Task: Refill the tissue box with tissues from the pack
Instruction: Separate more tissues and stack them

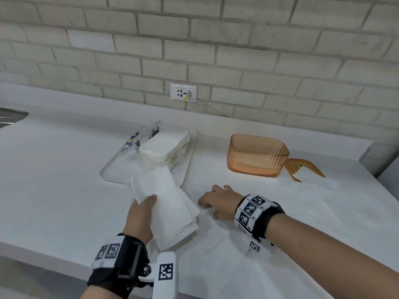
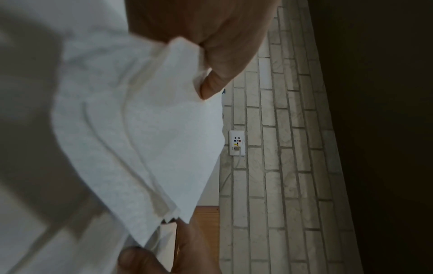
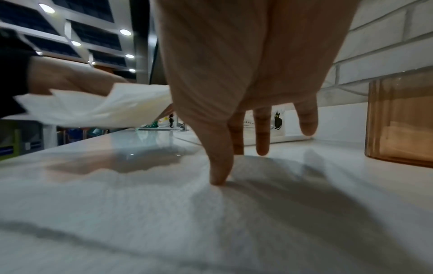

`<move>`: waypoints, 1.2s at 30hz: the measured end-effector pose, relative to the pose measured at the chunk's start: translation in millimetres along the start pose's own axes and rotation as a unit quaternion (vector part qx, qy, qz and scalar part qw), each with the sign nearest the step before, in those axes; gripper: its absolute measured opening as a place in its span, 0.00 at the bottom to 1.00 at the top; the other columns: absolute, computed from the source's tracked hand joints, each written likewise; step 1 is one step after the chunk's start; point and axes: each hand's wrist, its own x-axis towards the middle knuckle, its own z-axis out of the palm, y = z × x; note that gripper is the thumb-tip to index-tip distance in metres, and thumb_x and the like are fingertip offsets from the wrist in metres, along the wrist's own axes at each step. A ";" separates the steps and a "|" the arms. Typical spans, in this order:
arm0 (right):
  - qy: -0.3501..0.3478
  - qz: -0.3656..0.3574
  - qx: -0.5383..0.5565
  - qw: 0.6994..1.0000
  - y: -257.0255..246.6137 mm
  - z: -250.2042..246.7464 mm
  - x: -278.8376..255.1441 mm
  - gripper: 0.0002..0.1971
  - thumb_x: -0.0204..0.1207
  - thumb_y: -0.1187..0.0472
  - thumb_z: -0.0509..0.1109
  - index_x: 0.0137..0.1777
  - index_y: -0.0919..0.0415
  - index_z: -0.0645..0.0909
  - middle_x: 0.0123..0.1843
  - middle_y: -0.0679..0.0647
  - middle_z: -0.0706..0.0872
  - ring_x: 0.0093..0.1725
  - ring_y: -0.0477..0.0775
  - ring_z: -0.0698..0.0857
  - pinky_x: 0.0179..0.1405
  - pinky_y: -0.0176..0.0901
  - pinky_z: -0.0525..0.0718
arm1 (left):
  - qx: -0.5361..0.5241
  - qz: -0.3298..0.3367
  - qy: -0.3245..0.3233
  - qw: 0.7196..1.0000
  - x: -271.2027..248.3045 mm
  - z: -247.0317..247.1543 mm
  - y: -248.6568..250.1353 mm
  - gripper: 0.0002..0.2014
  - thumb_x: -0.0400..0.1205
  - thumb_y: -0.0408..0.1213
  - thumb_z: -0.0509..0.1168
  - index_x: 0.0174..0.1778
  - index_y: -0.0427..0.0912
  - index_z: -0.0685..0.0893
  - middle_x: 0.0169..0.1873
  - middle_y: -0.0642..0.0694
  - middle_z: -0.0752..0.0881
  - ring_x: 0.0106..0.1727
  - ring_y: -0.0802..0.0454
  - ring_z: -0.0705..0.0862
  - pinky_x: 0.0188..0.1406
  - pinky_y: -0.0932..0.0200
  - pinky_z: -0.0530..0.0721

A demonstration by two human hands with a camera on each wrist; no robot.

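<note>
My left hand (image 1: 142,214) grips a small stack of white tissues (image 1: 168,210) above the counter's front, thumb on top (image 2: 211,87). My right hand (image 1: 218,201) lies beside it with straight fingers, one fingertip (image 3: 219,179) pressing a loose tissue (image 3: 140,213) flat on the counter. The open tissue pack (image 1: 164,147) with a printed cat wrapper sits on a white tray (image 1: 187,169) behind the hands. The amber see-through tissue box (image 1: 257,156) stands open at the right, and its lid (image 1: 306,167) lies beside it with a tissue in the slot.
Several loose tissues (image 1: 216,255) are spread over the white counter near its front edge. A brick wall with a socket (image 1: 183,91) and a plugged cable runs behind. A sink edge (image 1: 10,117) shows at the far left.
</note>
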 end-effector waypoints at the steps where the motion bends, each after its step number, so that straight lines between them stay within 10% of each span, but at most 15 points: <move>1: -0.016 0.019 0.011 1.000 0.3 -1.6 2.1 0.17 0.76 0.63 0.66 0.63 0.53 0.71 0.65 0.54 0.74 0.67 0.62 0.68 0.64 0.58 0.70 | 0.003 0.000 0.001 1.000 -1.2 -0.2 -0.4 0.19 0.85 0.33 0.59 0.73 0.38 0.72 0.60 0.36 0.83 0.49 0.41 0.83 0.41 0.52 0.81; 4: -0.044 0.025 -0.045 0.998 2.7 -7.1 2.4 0.05 0.79 0.60 0.62 0.53 0.57 0.72 0.65 0.57 0.74 0.69 0.60 0.66 0.65 0.61 0.68 | 0.008 0.004 0.002 1.000 -3.0 -3.0 0.1 0.19 0.85 0.33 0.59 0.73 0.38 0.73 0.60 0.35 0.83 0.50 0.41 0.84 0.41 0.52 0.81; 13: 0.131 0.047 0.165 0.976 40.8 -84.5 -52.3 0.19 0.80 0.52 0.65 0.65 0.63 0.77 0.63 0.56 0.83 0.62 0.57 0.81 0.58 0.47 0.75 | -0.004 0.034 0.022 0.999 -2.1 -26.6 13.0 0.19 0.85 0.35 0.59 0.73 0.39 0.73 0.59 0.38 0.84 0.49 0.43 0.83 0.38 0.52 0.79; 17: 0.007 -0.040 0.229 0.973 13.1 -76.7 -58.1 0.11 0.78 0.50 0.68 0.52 0.56 0.80 0.48 0.49 0.86 0.46 0.49 0.83 0.51 0.46 0.79 | -0.006 0.036 0.019 0.999 -1.6 -25.8 11.6 0.18 0.85 0.34 0.58 0.72 0.39 0.73 0.52 0.41 0.84 0.47 0.45 0.83 0.38 0.53 0.78; 22: -0.062 -0.056 0.035 0.996 -24.8 -10.8 -19.2 0.20 0.74 0.55 0.71 0.62 0.66 0.77 0.68 0.59 0.71 0.66 0.60 0.70 0.63 0.56 0.75 | 0.004 0.042 0.021 0.999 -5.0 -24.6 11.7 0.17 0.84 0.34 0.59 0.70 0.38 0.75 0.52 0.40 0.84 0.46 0.43 0.83 0.39 0.52 0.80; 27: -0.041 -0.012 0.097 0.994 -19.8 0.6 -15.9 0.34 0.71 0.54 0.74 0.74 0.56 0.62 0.71 0.54 0.68 0.69 0.58 0.70 0.67 0.60 0.68 | 0.011 0.048 0.033 0.998 -4.7 -31.1 10.0 0.17 0.83 0.34 0.60 0.68 0.38 0.75 0.51 0.38 0.85 0.46 0.41 0.84 0.40 0.51 0.81; 33: -0.055 0.029 0.123 0.990 -3.2 -9.7 -21.6 0.11 0.75 0.54 0.71 0.43 0.58 0.71 0.38 0.48 0.74 0.44 0.55 0.75 0.39 0.44 0.70 | 0.029 0.049 0.026 0.998 -0.6 -19.3 6.7 0.17 0.83 0.34 0.60 0.68 0.38 0.75 0.51 0.38 0.85 0.47 0.41 0.84 0.42 0.51 0.81; 36: 0.019 0.067 0.192 0.979 23.0 -33.8 -37.1 0.19 0.77 0.51 0.69 0.63 0.61 0.76 0.61 0.54 0.80 0.63 0.56 0.79 0.54 0.41 0.76 | 0.025 0.054 0.027 0.998 1.4 -7.0 9.5 0.15 0.83 0.33 0.60 0.66 0.38 0.75 0.49 0.40 0.84 0.45 0.41 0.83 0.39 0.52 0.80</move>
